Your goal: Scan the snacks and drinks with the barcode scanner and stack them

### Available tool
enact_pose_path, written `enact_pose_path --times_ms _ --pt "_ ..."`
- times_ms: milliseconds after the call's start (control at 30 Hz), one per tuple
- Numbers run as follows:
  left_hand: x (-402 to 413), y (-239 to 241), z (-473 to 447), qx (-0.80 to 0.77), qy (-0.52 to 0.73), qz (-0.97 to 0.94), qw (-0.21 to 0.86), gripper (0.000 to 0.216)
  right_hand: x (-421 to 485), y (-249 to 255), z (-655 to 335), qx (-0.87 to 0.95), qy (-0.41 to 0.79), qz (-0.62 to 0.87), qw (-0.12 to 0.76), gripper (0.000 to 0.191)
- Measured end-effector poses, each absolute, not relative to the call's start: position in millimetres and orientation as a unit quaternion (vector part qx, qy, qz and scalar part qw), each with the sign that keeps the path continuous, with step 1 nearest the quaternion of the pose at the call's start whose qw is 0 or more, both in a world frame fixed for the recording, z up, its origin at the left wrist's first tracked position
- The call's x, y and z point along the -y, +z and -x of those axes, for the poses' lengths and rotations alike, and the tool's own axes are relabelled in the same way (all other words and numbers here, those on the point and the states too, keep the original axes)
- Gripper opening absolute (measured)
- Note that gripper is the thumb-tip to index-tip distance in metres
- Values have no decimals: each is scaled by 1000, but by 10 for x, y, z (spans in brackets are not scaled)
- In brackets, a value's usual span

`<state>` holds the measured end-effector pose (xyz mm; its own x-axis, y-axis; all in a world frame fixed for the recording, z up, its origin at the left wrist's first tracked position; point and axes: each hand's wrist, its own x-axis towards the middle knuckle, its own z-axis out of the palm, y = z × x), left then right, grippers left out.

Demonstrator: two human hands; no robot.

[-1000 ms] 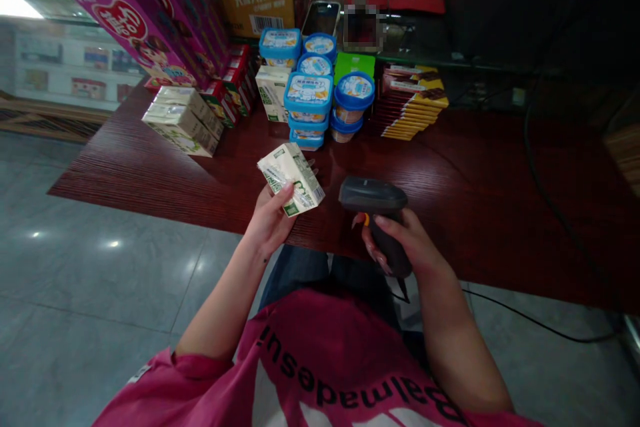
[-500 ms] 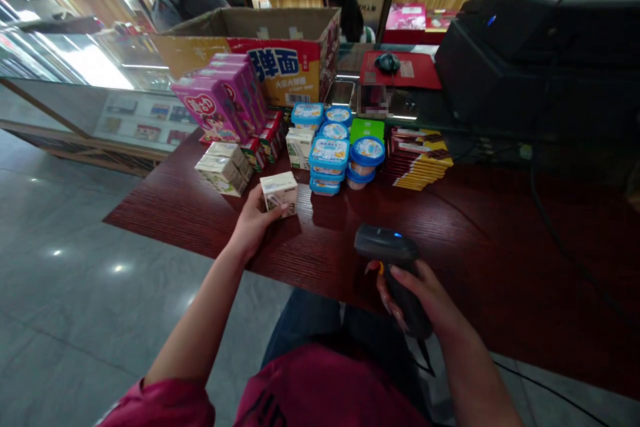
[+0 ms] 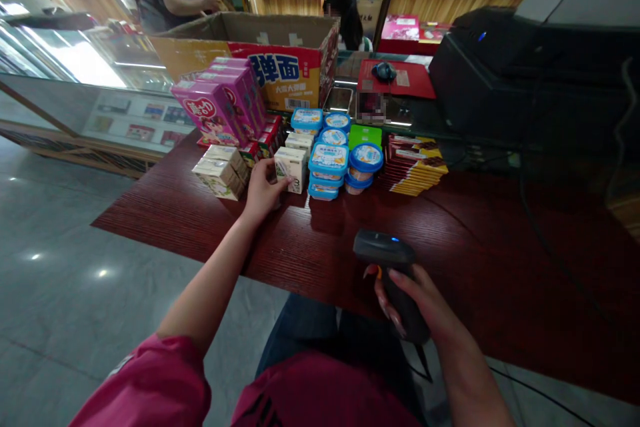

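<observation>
My left hand (image 3: pixel 267 192) is closed around the left side of a small cream-coloured carton (image 3: pixel 293 170), which stands in front of a similar carton (image 3: pixel 301 141). Left of that hand sits a block of cream cartons (image 3: pixel 220 172). Stacked blue-lidded tubs (image 3: pixel 328 160) stand just right of the held carton. In my right hand (image 3: pixel 405 297) is a black barcode scanner (image 3: pixel 385 248), held over the front of the table with its blue light lit and its head pointing left. A finger lies near its yellow trigger.
Purple boxes (image 3: pixel 213 110) stand on red boxes before a large cardboard box (image 3: pixel 285 77). Yellow-and-brown packets (image 3: pixel 417 167) and a green pack (image 3: pixel 365 137) lie right of the tubs. Beyond are a mouse (image 3: pixel 384 71) and black machine (image 3: pixel 480 73). Two people are across the counter.
My left hand has moved the carton away from me and slightly right, up to the other carton beside the tubs. The scanner has stayed nearly still. A person behind the box has shifted.
</observation>
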<state>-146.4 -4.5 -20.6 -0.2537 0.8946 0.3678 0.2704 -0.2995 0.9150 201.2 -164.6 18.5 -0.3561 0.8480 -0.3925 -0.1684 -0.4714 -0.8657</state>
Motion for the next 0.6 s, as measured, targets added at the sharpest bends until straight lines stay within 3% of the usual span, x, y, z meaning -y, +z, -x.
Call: enact_pose_path --times_ms 200,433,600 --pt "3 -218 1407 -510 594 -571 245 42 1636 84 -2027 380 732 450 342 53" --pt "20 -222 1284 -584 554 -579 130 49 1629 83 -2035 376 734 450 344 56" --pt "-52 -237 1256 -579 553 -582 143 48 1642 164 -2018 380 726 457 347 55"
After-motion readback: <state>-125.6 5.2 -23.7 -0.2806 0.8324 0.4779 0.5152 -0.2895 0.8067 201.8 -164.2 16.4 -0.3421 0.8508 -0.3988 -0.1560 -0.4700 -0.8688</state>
